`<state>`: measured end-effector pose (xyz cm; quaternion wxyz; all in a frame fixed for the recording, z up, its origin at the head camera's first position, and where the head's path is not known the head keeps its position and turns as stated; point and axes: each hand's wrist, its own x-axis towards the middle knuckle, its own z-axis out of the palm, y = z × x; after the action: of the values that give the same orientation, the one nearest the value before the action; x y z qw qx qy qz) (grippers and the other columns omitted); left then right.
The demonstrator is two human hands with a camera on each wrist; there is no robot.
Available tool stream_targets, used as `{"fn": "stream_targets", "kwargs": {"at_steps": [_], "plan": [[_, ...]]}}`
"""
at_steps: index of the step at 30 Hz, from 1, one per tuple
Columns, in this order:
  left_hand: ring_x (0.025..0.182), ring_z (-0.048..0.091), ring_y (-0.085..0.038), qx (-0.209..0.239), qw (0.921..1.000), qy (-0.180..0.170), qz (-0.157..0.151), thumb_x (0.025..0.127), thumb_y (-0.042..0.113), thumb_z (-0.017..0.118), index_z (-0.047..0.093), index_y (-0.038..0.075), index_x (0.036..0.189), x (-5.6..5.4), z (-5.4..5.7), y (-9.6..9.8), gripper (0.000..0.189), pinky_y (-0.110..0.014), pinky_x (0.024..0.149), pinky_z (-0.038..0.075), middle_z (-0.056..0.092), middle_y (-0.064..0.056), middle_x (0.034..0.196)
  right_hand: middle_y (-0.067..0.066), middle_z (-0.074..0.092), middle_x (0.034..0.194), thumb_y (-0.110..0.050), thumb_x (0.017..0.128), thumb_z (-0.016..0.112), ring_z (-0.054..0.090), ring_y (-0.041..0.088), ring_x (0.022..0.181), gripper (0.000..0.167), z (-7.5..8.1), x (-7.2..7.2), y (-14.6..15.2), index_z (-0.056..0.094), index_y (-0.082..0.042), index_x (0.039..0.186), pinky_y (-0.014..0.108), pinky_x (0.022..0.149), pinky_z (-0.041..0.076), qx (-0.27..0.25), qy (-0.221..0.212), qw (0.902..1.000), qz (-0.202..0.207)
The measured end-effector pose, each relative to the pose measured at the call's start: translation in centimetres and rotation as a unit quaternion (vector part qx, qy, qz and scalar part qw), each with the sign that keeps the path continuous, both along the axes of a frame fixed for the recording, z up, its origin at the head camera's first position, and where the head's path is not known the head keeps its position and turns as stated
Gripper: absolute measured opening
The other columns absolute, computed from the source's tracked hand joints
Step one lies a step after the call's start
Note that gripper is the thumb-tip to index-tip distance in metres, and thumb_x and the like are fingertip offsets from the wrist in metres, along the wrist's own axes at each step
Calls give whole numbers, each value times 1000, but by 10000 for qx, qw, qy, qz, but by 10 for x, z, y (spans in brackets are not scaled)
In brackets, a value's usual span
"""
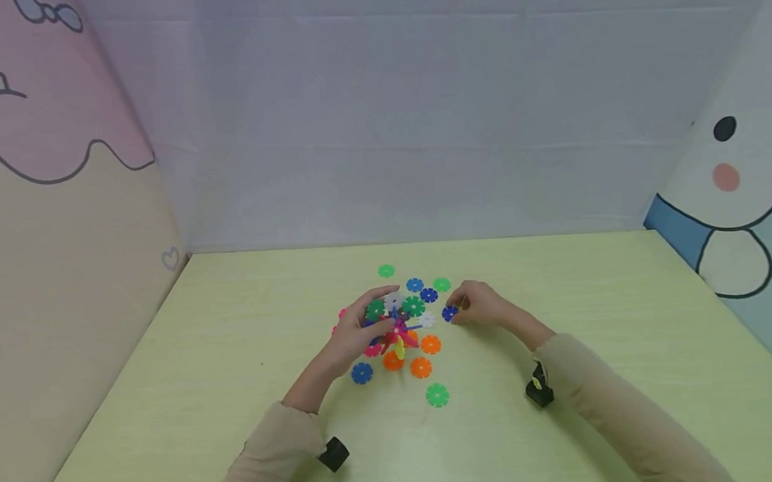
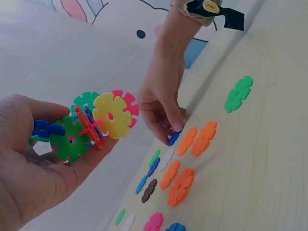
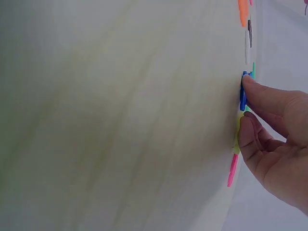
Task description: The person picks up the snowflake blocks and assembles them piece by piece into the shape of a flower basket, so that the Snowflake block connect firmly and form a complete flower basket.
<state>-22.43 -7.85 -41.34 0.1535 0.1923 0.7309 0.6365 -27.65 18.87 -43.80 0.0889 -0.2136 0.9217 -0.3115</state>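
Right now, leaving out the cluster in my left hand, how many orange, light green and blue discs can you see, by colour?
Orange discs: 4
Light green discs: 3
Blue discs: 4, including one pinched by your right hand
Total: 11

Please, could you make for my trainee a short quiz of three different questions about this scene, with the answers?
1. True or false: the left hand holds only one single disc.

2. Choose: which colour is the pinched disc in the right hand?
(a) orange
(b) dark blue
(c) white

3. Fill in: in the head view, the lowest loose disc on the table is coloured ____.

Key:
1. False; it holds a cluster of joined discs.
2. (b)
3. green
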Motion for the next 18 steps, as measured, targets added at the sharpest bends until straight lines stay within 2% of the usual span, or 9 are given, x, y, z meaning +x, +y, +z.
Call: {"fn": "stream_targets", "kwargs": {"at_steps": [4, 8, 15, 18], "plan": [[88, 57, -24, 127, 9999, -90, -19, 92, 8, 52, 37, 19, 138, 0, -1, 1, 50, -40, 80, 51, 29, -10, 142, 9, 62, 86, -5, 73, 73, 54, 18, 75, 25, 0, 0, -3, 65, 4, 95, 29, 69, 49, 54, -63, 9999, -91], [85, 59, -21, 136, 9998, -142, 36, 91, 7, 53, 39, 21, 137, 0, -1, 1, 50, -35, 78, 52, 32, -10, 139, 7, 61, 83, -4, 72, 74, 53, 17, 74, 25, 0, 2, -5, 62, 2, 93, 29, 69, 49, 78, 75, 9999, -81], [87, 59, -19, 363, 9990, -218, 163, 92, 6, 51, 39, 19, 137, 5, 5, 1, 49, -32, 77, 52, 27, -8, 142, 6, 62, 82, 1, 73, 70, 56, 18, 74, 18, 2, 11, -9, 61, -3, 89, 31, 68, 49, 24, 574, 9983, 35], [86, 61, -20, 400, 9982, -232, 384, 91, 6, 52, 41, 21, 135, 5, 5, 3, 48, -32, 76, 53, 28, -7, 142, 8, 64, 84, 1, 78, 66, 59, 18, 71, 15, 8, 21, -15, 62, -2, 92, 27, 64, 51, -304, 838, 9959, -181]]}}
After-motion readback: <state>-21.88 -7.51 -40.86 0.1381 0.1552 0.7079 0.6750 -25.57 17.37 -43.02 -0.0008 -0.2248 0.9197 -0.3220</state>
